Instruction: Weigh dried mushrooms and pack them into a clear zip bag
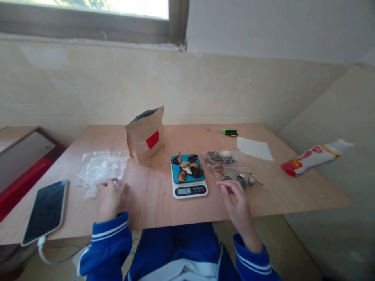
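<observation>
Left of the kitchen scale (pixel 189 179), the left hand (pixel 109 199) rests loosely curled and holding nothing, fingertips touching the near edge of the stack of clear plastic bags (pixel 101 168) on the bench (pixel 152 203). Right of the scale, the right hand (pixel 238 203) hovers half open and empty, just short of the nearer filled bag (pixel 240 176). Judged risk: a sleeve brushing the scale could scatter the dried mushroom pieces (pixel 188 168) from its blue platform or upset the reading.

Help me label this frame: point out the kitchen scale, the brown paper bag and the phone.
kitchen scale (pixel 189 190), head view, front display panel.
brown paper bag (pixel 145 134), head view, front face.
phone (pixel 46 211), head view, dark screen.
</observation>
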`<action>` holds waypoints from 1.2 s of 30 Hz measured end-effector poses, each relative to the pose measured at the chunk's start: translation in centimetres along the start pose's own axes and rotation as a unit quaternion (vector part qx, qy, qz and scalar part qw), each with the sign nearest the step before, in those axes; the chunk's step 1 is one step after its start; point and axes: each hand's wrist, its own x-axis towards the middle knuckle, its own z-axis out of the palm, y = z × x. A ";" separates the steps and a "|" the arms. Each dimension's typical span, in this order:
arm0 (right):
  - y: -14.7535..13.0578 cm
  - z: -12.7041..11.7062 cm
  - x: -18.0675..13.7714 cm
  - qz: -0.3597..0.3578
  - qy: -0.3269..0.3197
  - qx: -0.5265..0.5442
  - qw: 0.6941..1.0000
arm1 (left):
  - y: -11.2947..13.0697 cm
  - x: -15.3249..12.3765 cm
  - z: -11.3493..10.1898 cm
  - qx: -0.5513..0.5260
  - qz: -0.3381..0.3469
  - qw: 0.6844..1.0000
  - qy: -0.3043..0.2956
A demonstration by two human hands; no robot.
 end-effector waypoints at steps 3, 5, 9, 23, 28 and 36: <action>-0.5 0.3 0.1 -0.001 0.010 0.010 1.000 | -0.9 -0.3 -0.3 -0.041 0.000 0.999 -0.026; -0.8 0.4 0.1 0.001 0.005 0.021 1.000 | -0.7 -0.3 -1.0 -0.061 -0.006 0.997 -0.048; -1.8 0.8 0.1 0.012 -0.015 0.055 0.998 | 1.2 -1.3 -3.6 -0.065 -0.015 0.997 -0.041; -11.1 9.3 2.5 0.115 -0.187 0.305 0.927 | 10.9 -9.2 -6.9 -0.279 0.360 0.890 -0.021; -9.1 10.6 2.4 0.183 -0.177 0.319 0.913 | 11.2 -10.4 -5.6 -0.396 0.303 0.859 0.117; -4.9 6.8 3.4 -0.016 -0.196 0.169 0.966 | 11.6 -9.2 -4.6 -0.393 0.197 0.868 0.233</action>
